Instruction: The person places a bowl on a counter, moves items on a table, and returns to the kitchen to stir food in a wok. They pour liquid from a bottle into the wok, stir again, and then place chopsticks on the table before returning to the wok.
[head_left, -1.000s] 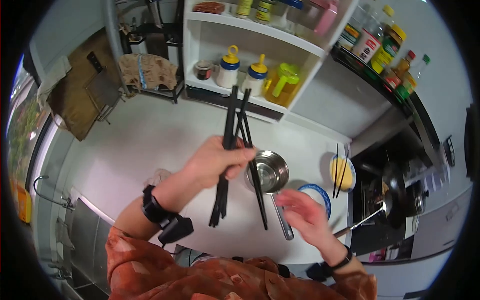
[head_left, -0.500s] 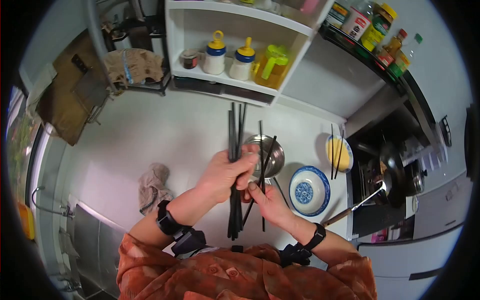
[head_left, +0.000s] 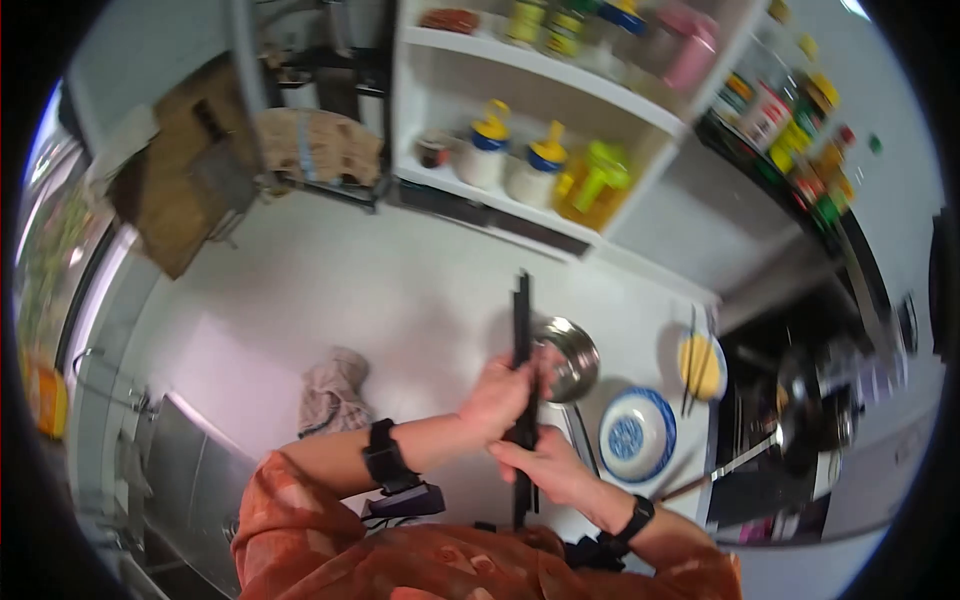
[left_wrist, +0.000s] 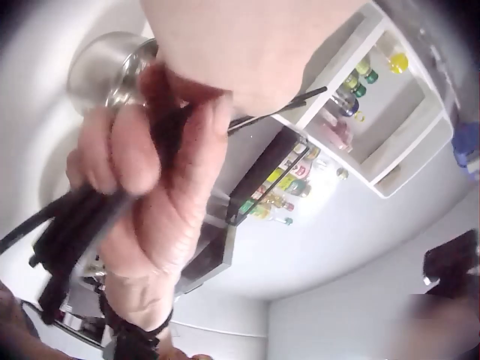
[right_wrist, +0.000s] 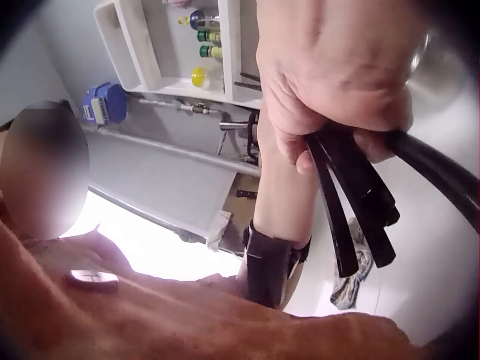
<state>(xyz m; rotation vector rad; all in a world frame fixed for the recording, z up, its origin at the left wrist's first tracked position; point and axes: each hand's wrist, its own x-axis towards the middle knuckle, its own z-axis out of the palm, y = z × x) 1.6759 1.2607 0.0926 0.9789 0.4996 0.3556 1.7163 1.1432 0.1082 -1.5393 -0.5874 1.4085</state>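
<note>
A bundle of black chopsticks [head_left: 521, 340] stands upright over the white counter, all sticks pressed together. My left hand [head_left: 508, 388] grips the bundle around its middle. My right hand [head_left: 535, 462] grips it just below, touching the left hand. In the left wrist view the right hand's fingers [left_wrist: 150, 187] curl round the chopsticks [left_wrist: 67, 225]. In the right wrist view the stick ends [right_wrist: 352, 202] fan out below my right hand's fingers [right_wrist: 337, 127]. A small steel pot [head_left: 572, 355] sits on the counter just behind the hands.
A blue-and-white bowl [head_left: 637, 432] sits right of the hands. Behind it is a plate of yellow food [head_left: 702, 366] with chopsticks across it. A wok [head_left: 812, 398] with a ladle is on the stove at right. A crumpled cloth [head_left: 335, 385] lies left. Sink [head_left: 170, 470] at far left; bottle shelf [head_left: 520, 150] behind.
The loose sticks my right hand held have joined the left hand's bundle. Both hands now grip one tight bundle, lower and nearer my body.
</note>
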